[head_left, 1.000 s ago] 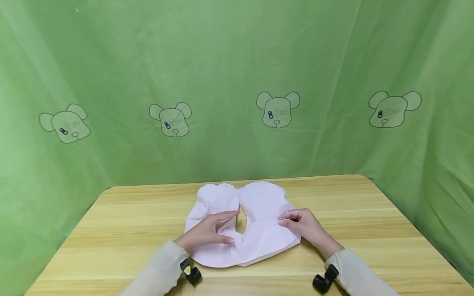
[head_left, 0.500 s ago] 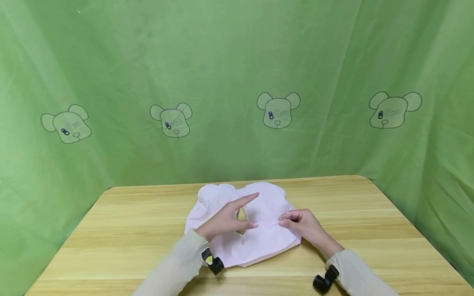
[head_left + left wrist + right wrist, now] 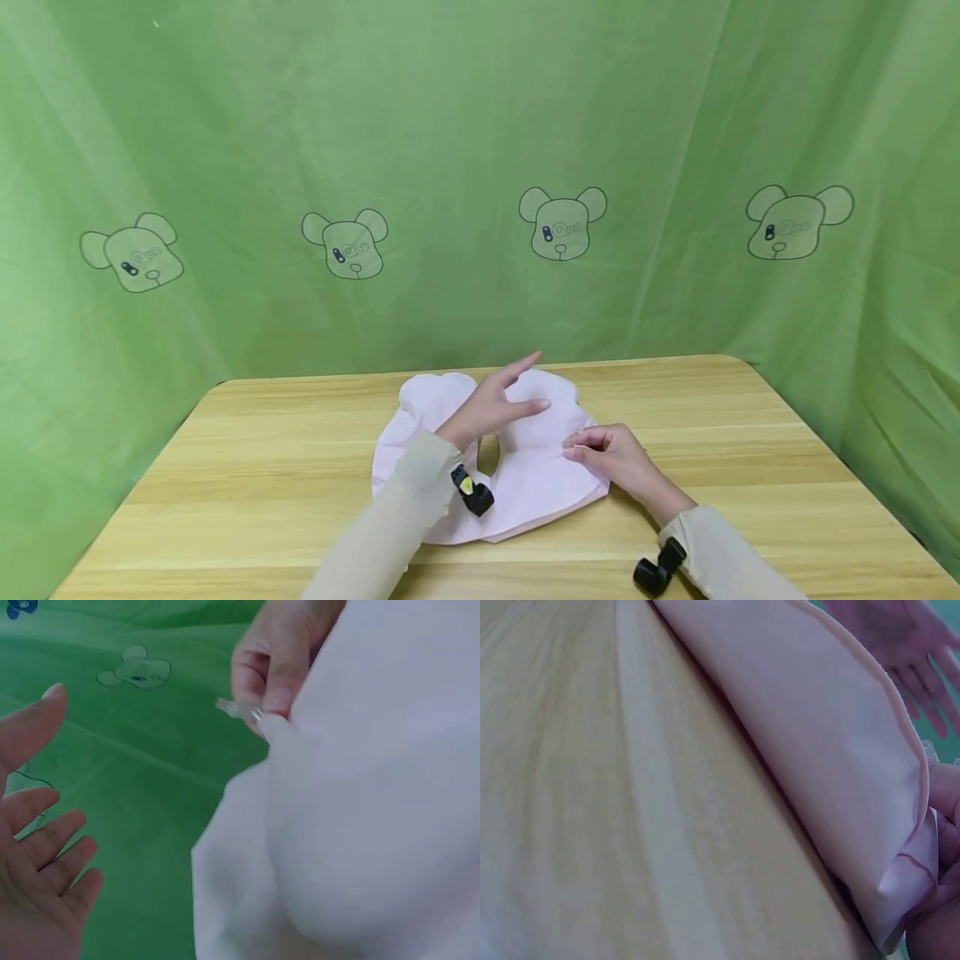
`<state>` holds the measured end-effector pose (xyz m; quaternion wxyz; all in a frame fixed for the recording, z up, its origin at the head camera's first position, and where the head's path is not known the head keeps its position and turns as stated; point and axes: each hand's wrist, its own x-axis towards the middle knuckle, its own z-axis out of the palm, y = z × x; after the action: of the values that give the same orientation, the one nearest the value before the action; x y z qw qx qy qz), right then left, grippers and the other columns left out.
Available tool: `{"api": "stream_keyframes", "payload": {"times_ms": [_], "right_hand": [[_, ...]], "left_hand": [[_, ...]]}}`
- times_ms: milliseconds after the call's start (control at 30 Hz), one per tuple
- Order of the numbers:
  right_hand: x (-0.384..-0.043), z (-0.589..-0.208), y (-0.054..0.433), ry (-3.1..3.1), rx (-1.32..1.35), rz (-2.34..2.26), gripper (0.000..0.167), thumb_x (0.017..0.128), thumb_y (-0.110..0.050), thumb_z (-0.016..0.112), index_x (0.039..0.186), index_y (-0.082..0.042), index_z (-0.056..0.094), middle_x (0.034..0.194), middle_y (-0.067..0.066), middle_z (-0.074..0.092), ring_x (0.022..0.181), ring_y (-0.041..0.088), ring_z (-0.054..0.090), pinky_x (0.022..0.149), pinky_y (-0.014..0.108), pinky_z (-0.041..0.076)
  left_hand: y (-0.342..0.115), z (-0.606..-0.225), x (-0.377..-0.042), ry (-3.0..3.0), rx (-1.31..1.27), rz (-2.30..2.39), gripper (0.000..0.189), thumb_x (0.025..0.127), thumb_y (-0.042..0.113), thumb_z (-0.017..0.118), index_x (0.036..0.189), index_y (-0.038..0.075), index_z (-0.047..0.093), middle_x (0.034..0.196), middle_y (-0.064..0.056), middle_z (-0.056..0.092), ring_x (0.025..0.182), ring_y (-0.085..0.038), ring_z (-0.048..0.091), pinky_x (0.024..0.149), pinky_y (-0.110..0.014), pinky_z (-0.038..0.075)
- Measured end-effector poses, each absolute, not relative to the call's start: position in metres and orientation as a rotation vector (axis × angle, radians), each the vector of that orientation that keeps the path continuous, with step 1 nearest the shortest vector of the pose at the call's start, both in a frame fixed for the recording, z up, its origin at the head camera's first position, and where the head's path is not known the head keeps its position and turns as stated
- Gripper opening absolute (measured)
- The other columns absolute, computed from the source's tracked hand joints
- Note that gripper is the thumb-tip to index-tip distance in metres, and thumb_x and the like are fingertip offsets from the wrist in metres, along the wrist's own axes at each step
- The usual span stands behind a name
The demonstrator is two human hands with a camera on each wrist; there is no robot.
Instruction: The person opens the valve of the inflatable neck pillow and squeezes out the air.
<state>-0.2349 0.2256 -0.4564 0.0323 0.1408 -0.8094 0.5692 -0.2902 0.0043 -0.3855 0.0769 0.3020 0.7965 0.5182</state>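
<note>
A pale pink inflatable neck pillow (image 3: 540,492) lies on the table, its hole showing at the middle. My right hand (image 3: 621,460) is at the pillow's right side. In the left wrist view, its thumb and fingers pinch the pillow at a small clear valve (image 3: 238,710), whose tip sticks out past the fingertips. Over the far middle of the pillow, my left hand (image 3: 497,404) is spread and holds nothing. The left wrist view has the left palm (image 3: 34,900) apart from the pillow. Part of the pillow is hidden under the left forearm.
Around the pillow is the wood-grain tabletop (image 3: 277,467). A green curtain (image 3: 450,125) with bear-head outlines hangs behind the table and at both sides. Each wrist wears a small black camera, such as the right one (image 3: 658,567).
My left hand has moved away from me and to the right, from the pillow's near left part to above its far middle. The right hand and the pillow have stayed in place.
</note>
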Motion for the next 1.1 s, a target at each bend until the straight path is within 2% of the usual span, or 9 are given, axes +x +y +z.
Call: {"api": "stream_keyframes", "payload": {"times_ms": [133, 267, 400, 500, 633, 767, 967, 1100], "right_hand": [[-0.235, -0.458, 0.226, -2.514, 0.428, 1.740, 0.016, 0.081, -0.009, 0.073, 0.088, 0.005, 0.071, 0.085, 0.009, 0.070, 0.075, 0.005, 0.058, 0.064, 0.020, 0.048], [-0.235, -0.457, 0.227, -2.520, 0.441, 1.729, 0.015, 0.082, -0.009, 0.072, 0.088, 0.005, 0.071, 0.085, 0.008, 0.070, 0.075, 0.005, 0.058, 0.065, 0.020, 0.048], [-0.235, -0.457, 0.226, -2.506, 0.469, 1.734, 0.016, 0.082, -0.009, 0.072, 0.089, 0.005, 0.071, 0.085, 0.004, 0.070, 0.076, 0.004, 0.059, 0.065, 0.020, 0.049], [-0.235, -0.457, 0.226, -2.484, 0.498, 1.741, 0.015, 0.082, -0.007, 0.071, 0.089, 0.007, 0.071, 0.085, 0.002, 0.071, 0.077, 0.003, 0.060, 0.066, 0.019, 0.050], [-0.234, -0.456, 0.225, -2.471, 0.530, 1.748, 0.015, 0.083, -0.005, 0.070, 0.090, 0.008, 0.070, 0.084, 0.001, 0.071, 0.076, 0.003, 0.060, 0.066, 0.020, 0.050], [-0.233, -0.455, 0.225, -2.472, 0.540, 1.749, 0.015, 0.082, -0.005, 0.070, 0.089, 0.008, 0.070, 0.083, 0.001, 0.071, 0.075, 0.004, 0.059, 0.065, 0.020, 0.049], [-0.233, -0.455, 0.225, -2.472, 0.528, 1.758, 0.014, 0.082, -0.004, 0.070, 0.089, 0.007, 0.070, 0.085, 0.008, 0.071, 0.077, 0.002, 0.059, 0.067, 0.019, 0.049], [-0.233, -0.455, 0.226, -2.473, 0.514, 1.767, 0.014, 0.082, -0.004, 0.070, 0.090, 0.008, 0.070, 0.086, 0.011, 0.070, 0.077, 0.002, 0.059, 0.066, 0.019, 0.049]], "left_hand": [[0.016, -0.397, -0.302, 2.357, 0.908, 1.596, 0.069, 0.086, 0.029, 0.069, 0.146, 0.020, 0.035, 0.149, 0.007, 0.036, 0.137, -0.027, 0.032, 0.112, -0.046, 0.024], [0.028, -0.407, -0.311, 2.371, 0.915, 1.586, 0.066, 0.087, 0.030, 0.067, 0.145, 0.018, 0.038, 0.148, 0.007, 0.038, 0.138, -0.018, 0.031, 0.113, -0.043, 0.023], [0.039, -0.417, -0.319, 2.423, 0.955, 1.524, 0.063, 0.089, 0.030, 0.065, 0.145, 0.018, 0.038, 0.149, 0.003, 0.036, 0.139, -0.019, 0.028, 0.114, -0.039, 0.021], [0.046, -0.427, -0.324, 2.455, 0.986, 1.461, 0.061, 0.090, 0.032, 0.063, 0.145, 0.022, 0.037, 0.152, 0.002, 0.031, 0.142, -0.020, 0.020, 0.115, -0.041, 0.015], [0.050, -0.438, -0.324, 2.479, 0.944, 1.365, 0.061, 0.091, 0.041, 0.059, 0.146, 0.034, 0.033, 0.155, 0.008, 0.020, 0.145, -0.019, 0.008, 0.114, -0.049, 0.008], [0.050, -0.445, -0.322, 2.497, 0.922, 1.271, 0.062, 0.092, 0.045, 0.054, 0.147, 0.036, 0.027, 0.156, 0.010, 0.014, 0.145, -0.018, 0.004, 0.115, -0.048, 0.003], [0.052, -0.455, -0.326, 2.535, 0.957, 1.143, 0.065, 0.095, 0.047, 0.049, 0.150, 0.024, 0.023, 0.157, 0.002, 0.013, 0.145, -0.022, 0.003, 0.116, -0.044, 0.002], [0.053, -0.460, -0.327, 2.524, 0.952, 1.094, 0.066, 0.095, 0.048, 0.046, 0.151, 0.021, 0.021, 0.158, -0.003, 0.012, 0.145, -0.023, 0.003, 0.116, -0.045, 0.003]]}}
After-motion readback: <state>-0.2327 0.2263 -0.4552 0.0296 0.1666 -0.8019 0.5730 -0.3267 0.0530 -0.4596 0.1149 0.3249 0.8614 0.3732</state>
